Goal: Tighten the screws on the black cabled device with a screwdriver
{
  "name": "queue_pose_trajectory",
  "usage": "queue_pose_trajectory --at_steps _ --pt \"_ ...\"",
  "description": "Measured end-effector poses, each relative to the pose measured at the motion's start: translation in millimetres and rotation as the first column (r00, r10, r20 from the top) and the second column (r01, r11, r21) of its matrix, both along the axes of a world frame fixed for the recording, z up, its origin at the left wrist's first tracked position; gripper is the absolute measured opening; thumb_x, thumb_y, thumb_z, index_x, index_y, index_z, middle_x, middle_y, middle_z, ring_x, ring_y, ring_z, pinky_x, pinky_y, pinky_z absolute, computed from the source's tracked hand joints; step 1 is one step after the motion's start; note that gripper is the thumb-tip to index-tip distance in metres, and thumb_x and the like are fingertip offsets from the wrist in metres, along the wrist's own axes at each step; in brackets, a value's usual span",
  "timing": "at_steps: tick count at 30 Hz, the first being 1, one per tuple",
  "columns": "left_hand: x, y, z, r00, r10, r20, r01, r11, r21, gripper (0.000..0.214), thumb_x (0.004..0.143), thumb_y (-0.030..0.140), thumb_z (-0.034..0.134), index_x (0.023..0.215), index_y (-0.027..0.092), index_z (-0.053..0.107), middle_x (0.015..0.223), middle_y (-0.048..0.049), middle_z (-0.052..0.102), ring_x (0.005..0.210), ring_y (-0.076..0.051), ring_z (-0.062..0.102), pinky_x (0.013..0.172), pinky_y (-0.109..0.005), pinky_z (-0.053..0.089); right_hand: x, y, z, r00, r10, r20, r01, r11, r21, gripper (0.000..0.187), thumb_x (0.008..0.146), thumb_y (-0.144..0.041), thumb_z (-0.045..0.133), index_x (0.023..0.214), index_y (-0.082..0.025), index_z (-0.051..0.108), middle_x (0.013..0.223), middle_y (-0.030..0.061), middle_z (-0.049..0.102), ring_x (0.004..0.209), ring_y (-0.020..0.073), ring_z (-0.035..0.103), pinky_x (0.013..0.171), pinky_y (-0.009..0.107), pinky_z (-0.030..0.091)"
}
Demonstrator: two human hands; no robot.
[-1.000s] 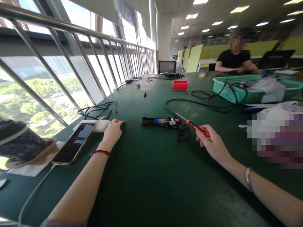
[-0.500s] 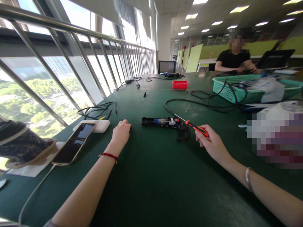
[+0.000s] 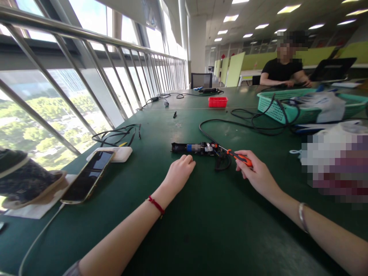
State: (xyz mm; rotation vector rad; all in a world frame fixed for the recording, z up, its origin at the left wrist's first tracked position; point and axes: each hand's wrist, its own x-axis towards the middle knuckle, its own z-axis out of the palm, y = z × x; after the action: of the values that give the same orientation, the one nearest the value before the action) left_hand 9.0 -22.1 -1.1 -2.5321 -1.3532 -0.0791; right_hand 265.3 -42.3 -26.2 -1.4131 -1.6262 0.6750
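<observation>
A black opened device [image 3: 198, 148] with blue and metal parts inside lies mid-table on the green table [image 3: 184, 214]. My left hand [image 3: 179, 173] rests on the table just in front of its left end, fingers curled loosely, holding nothing I can see. My right hand [image 3: 254, 173] grips an orange-handled screwdriver [image 3: 240, 157] whose metal shaft points at the device's right end, by a tangle of black wire [image 3: 221, 164].
A phone [image 3: 86, 180] and a white power bank [image 3: 113, 154] lie at the left, near a cable bundle [image 3: 117, 134]. A red tray [image 3: 217, 102] and teal baskets [image 3: 283, 105] sit further back. Another person sits at the far right. A railing [image 3: 86, 76] runs along the left.
My left hand has slid right from beside the power bank to just in front of the device. The right hand and screwdriver have barely shifted.
</observation>
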Motion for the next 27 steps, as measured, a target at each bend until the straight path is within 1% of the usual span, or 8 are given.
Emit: queue_pose_trajectory --at_steps 5,11,15,19,21,23,25,27 --pt "1 -1 -4.1 0.995 -0.096 0.005 0.096 0.995 0.01 0.024 0.092 0.01 0.044 0.106 0.015 0.063 0.105 -0.0072 0.059 0.093 -0.017 0.055 0.076 -0.026 0.052 0 0 1.6 1.0 0.029 -0.011 -0.029 1.0 -0.001 0.031 0.089 -0.042 0.048 0.111 -0.021 0.053 0.069 -0.0007 0.058 0.05 0.0117 0.05 0.052 0.027 0.044" --pt "-3 0 0.1 0.978 -0.191 -0.085 0.195 0.98 0.046 0.039 0.091 0.008 0.045 0.127 0.018 0.052 0.108 -0.008 0.057 0.093 -0.017 0.055 0.076 -0.026 0.051 0 -3 3.9 0.999 0.044 -0.016 -0.044 0.999 -0.005 0.026 0.089 -0.039 0.048 0.107 -0.021 0.053 0.066 -0.0022 0.057 0.049 0.0111 0.05 0.051 0.026 0.043" --pt "-2 1 0.3 0.974 -0.192 -0.121 0.2 0.978 0.06 0.032 0.09 0.009 0.047 0.119 0.018 0.057 0.103 -0.0083 0.058 0.091 -0.017 0.055 0.073 -0.025 0.051 -2 -7 7.8 0.998 0.055 -0.008 -0.055 0.999 -0.004 0.023 0.088 -0.036 0.048 0.104 -0.02 0.053 0.062 -0.0033 0.055 0.046 0.0109 0.05 0.048 0.025 0.042" --pt "-3 2 -3.8 0.979 -0.191 -0.068 0.196 0.978 0.073 0.02 0.091 0.011 0.048 0.105 0.016 0.062 0.1 -0.0073 0.06 0.088 -0.016 0.056 0.069 -0.024 0.05 -3 -10 11.3 0.996 0.083 0.023 -0.083 0.996 0.019 0.023 0.087 -0.035 0.048 0.102 -0.018 0.053 0.059 -0.0034 0.055 0.043 0.0111 0.051 0.045 0.024 0.041" --pt "-4 2 -5.9 0.983 -0.183 0.008 0.182 0.981 0.068 0.019 0.092 0.014 0.047 0.102 0.016 0.063 0.098 -0.0065 0.062 0.087 -0.016 0.057 0.068 -0.024 0.05 -2 -12 12.1 0.995 0.099 0.029 -0.1 0.994 0.052 0.022 0.087 -0.034 0.047 0.1 -0.017 0.054 0.057 -0.0036 0.055 0.043 0.011 0.051 0.045 0.024 0.04" --pt "-4 4 -6.5 0.974 -0.164 0.159 0.154 0.985 0.073 0.019 0.093 0.017 0.047 0.1 0.017 0.064 0.096 -0.0053 0.064 0.087 -0.016 0.058 0.069 -0.024 0.05 -2 -12 12.5 0.992 0.124 0.027 -0.126 0.988 0.088 0.02 0.087 -0.033 0.048 0.098 -0.017 0.055 0.055 -0.0041 0.054 0.042 0.0107 0.051 0.044 0.023 0.039" --pt "-3 7 -4.9 0.917 -0.145 0.372 0.114 0.988 0.103 0.018 0.093 0.018 0.047 0.099 0.018 0.065 0.095 -0.0042 0.065 0.09 -0.016 0.06 0.075 -0.025 0.05 -1 -13 12.7 0.987 0.161 0.025 -0.163 0.98 0.115 0.019 0.087 -0.032 0.048 0.096 -0.017 0.055 0.053 -0.0045 0.054 0.041 0.0101 0.05 0.042 0.022 0.038" --pt "0 12 -2.1 0.818 -0.132 0.56 0.073 0.989 0.126 0.017 0.093 0.019 0.049 0.097 0.018 0.066 0.095 -0.0035 0.067 0.091 -0.016 0.061 0.08 -0.027 0.05 -1 -14 12.7 0.981 0.193 0.037 -0.196 0.972 0.131 0.018 0.087 -0.031 0.048 0.095 -0.017 0.055 0.052 -0.0049 0.053 0.04 0.0096 0.049 0.041 0.021 0.038"
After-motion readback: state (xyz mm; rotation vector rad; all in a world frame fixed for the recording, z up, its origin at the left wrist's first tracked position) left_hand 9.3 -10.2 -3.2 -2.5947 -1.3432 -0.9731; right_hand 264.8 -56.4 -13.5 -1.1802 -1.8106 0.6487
